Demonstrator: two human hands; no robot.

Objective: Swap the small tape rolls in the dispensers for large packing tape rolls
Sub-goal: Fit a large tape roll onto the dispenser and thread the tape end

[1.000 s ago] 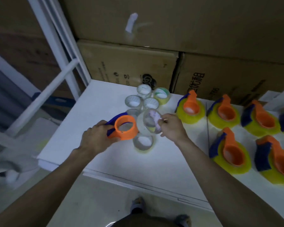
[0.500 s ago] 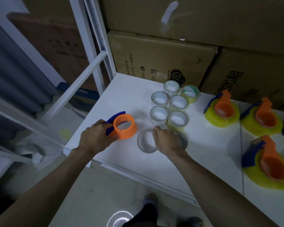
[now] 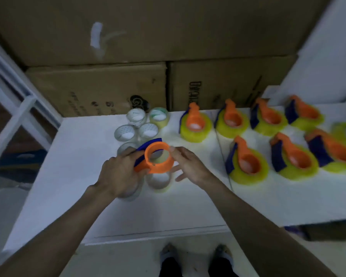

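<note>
- While the left hand is gripping the empty orange dispenser above the small tape rolls, the right hand is spreading relaxed fingers beside it, apparently touching its rim.
- Loaded dispensers are sitting right on the white table.

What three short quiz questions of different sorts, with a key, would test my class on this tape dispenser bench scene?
1. True or false: the orange dispenser in the left hand has a yellow roll fitted in it.
2. Multiple choice: the right hand is (A) gripping a yellow roll, (B) open with a fingertip at the dispenser's ring, (C) flat on a cardboard box.
3. Fill in: the loaded dispensers sit on the white table to the person's ____.

Key: 1 false, the ring is empty. 2 B. 3 right.
</note>
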